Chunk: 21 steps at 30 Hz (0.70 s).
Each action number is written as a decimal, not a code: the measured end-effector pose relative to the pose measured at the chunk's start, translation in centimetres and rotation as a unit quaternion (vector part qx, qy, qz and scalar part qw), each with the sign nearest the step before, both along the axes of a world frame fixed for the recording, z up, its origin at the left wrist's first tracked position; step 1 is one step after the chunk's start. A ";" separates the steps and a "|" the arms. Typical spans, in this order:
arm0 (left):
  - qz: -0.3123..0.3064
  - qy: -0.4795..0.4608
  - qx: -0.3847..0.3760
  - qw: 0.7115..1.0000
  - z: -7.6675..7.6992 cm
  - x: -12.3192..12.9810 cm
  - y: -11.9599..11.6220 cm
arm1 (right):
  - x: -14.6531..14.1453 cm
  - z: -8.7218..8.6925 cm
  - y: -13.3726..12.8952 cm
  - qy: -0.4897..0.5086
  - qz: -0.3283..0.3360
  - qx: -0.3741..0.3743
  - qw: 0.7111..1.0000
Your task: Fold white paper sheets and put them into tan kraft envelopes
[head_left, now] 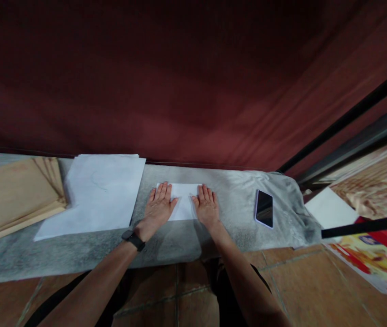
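A small white sheet of paper, perhaps folded, lies on the grey cloth in front of me. My left hand rests flat on its left end, fingers stretched out and thumb pointing inward. On the right end, my right hand presses down in the same way, its palm flat and fingers extended. Bare paper shows between the two thumbs. Both hands cover the short edges of the sheet. A black watch is on my left wrist.
To the left lie a stack of large white sheets and several brown paper envelopes. A phone lies at the right on the grey cloth. Dark red fabric rises behind; a colourful box is at the far right.
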State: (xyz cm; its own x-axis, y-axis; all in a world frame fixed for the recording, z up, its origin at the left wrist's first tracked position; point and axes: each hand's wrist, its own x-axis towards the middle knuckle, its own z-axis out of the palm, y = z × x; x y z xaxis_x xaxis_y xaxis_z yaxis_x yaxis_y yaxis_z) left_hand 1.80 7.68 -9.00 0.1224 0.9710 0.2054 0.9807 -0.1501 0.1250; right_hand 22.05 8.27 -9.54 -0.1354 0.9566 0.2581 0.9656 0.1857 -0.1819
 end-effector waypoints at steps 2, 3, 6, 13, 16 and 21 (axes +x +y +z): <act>0.008 0.001 0.004 1.000 0.0 -0.1 -0.1 | 0.4 0.0 -0.1 -0.005 -0.008 -0.003 1.000; 0.011 0.002 0.007 1.000 0.0 -0.2 -0.1 | 0.6 -0.1 -0.2 -0.007 -0.011 -0.003 1.000; 0.019 0.002 0.013 1.000 0.0 -0.5 -0.3 | 1.1 -0.2 -0.3 -0.014 -0.015 -0.001 1.000; 0.042 -0.052 0.027 0.997 1.1 -1.8 -0.3 | 1.9 -0.4 -0.6 -0.016 -0.032 0.011 0.999; 0.063 -0.101 0.001 0.993 2.0 -2.6 0.0 | 1.8 -0.5 -0.6 -0.018 -0.042 0.014 0.999; 0.134 -0.211 -0.091 0.964 2.8 -3.7 0.9 | 1.5 -0.3 -0.7 -0.026 -0.047 0.013 0.998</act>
